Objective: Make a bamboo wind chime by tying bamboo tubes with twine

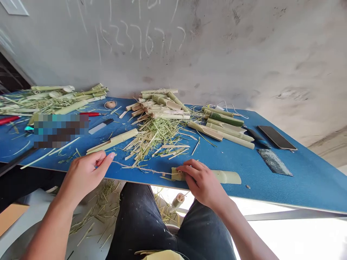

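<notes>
At the near edge of the bench (306, 184), the right hand (202, 182) presses its fingertips flat on a split bamboo piece (227, 177), its grip open and closed round nothing. The left hand (84, 173) has its grip pinched on twine (141, 168) running towards the piece. A hard tug might snap the twine (it looks thin) or drag the piece off the edge beside it.

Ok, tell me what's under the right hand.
A bamboo piece on the table; twine runs from it to the left hand. The right hand covers where they meet.
</notes>
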Demonstrator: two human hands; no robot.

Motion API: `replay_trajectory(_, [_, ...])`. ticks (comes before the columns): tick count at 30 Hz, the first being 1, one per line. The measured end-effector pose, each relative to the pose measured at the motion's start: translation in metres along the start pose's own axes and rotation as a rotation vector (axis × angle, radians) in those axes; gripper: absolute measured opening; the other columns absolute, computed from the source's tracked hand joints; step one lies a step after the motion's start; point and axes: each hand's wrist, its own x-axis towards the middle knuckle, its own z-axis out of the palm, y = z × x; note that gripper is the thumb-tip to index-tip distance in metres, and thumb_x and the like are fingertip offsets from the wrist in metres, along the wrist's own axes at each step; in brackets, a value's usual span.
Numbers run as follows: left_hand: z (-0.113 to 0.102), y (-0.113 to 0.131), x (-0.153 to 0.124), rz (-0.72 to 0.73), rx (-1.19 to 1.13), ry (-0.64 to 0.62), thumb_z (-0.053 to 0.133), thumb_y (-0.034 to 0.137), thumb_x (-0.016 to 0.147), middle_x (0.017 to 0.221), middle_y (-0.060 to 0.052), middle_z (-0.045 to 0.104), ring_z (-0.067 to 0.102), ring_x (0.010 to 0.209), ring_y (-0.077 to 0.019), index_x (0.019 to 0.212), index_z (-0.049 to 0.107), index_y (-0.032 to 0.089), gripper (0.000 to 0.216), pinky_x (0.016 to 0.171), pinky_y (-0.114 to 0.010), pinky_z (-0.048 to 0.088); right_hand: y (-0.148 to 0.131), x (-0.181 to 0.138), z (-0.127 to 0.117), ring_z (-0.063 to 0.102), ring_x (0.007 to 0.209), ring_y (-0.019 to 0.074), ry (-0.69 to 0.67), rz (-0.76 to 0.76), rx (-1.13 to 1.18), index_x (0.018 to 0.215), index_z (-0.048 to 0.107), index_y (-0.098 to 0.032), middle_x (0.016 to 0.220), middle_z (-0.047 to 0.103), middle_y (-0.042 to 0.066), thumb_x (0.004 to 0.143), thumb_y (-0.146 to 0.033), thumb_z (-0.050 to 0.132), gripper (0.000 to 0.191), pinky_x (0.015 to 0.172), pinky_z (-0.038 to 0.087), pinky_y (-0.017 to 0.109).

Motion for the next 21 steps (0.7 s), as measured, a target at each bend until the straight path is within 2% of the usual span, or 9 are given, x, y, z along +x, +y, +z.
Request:
replay_trajectory(2, [0.000, 0.008, 0.008, 0.004, -0.024, 0.007, 0.048, 0.049, 0.098, 0.061, 0.005, 0.022, 0.024, 0.059, -0.0118, 0.062, 0.029, 0.021, 0.049, 0.057, -0.024, 0.025, -0.001, -0.002, -0.003, 0.069, 0.101, 0.0232, -0.014, 0.001, 0.028, 0.120, 0.070, -0.020, 0.114, 0.073, 0.010, 0.106, -0.015, 0.042, 0.032, 0.091, 0.055, 0.041])
replay_trajectory(6, [0.000, 0.024, 0.025, 0.043, -0.066, 0.006, 0.051, 0.048, 0.095, 0.058, 0.005, 0.024, 0.025, 0.057, -0.0128, 0.060, 0.030, 0.022, 0.048, 0.055, -0.027, 0.023, 0.000, -0.003, -0.005, 0.069, 0.107, 0.0239, -0.006, -0.012, 0.078, 0.128, 0.065, -0.020, 0.120, 0.073, 0.010, 0.107, -0.027, 0.057, 0.023, 0.094, 0.054, 0.041])
replay_trajectory(9, [0.002, 0.029, 0.034, 0.062, -0.056, -0.020, 0.052, 0.048, 0.094, 0.057, 0.005, 0.026, 0.025, 0.058, -0.0112, 0.060, 0.034, 0.021, 0.047, 0.057, -0.024, 0.023, 0.003, -0.003, -0.002, 0.069, 0.108, 0.0214, -0.006, -0.060, 0.087, 0.121, 0.068, -0.023, 0.121, 0.073, 0.008, 0.110, -0.026, 0.054, 0.018, 0.094, 0.054, 0.039])
replay_trajectory(14, [0.004, 0.026, 0.045, 0.054, -0.066, -0.013, 0.047, 0.054, 0.096, 0.056, 0.006, 0.027, 0.027, 0.056, -0.0097, 0.061, 0.033, 0.021, 0.050, 0.057, -0.022, 0.023, 0.006, -0.002, 0.000, 0.070, 0.099, 0.0203, 0.036, 0.007, 0.128, 0.111, 0.070, -0.022, 0.110, 0.073, 0.007, 0.109, -0.019, 0.051, 0.020, 0.087, 0.056, 0.035])
replay_trajectory(21, [-0.003, 0.015, 0.057, -0.004, -0.080, 0.134, 0.053, 0.057, 0.093, 0.052, 0.007, 0.025, 0.026, 0.051, -0.0107, 0.060, 0.034, 0.021, 0.052, 0.051, -0.026, 0.023, 0.002, -0.004, -0.002, 0.065, 0.094, 0.0232, 0.047, 0.128, 0.075, 0.104, 0.069, -0.022, 0.104, 0.072, 0.005, 0.106, -0.018, 0.057, 0.013, 0.084, 0.053, 0.040])
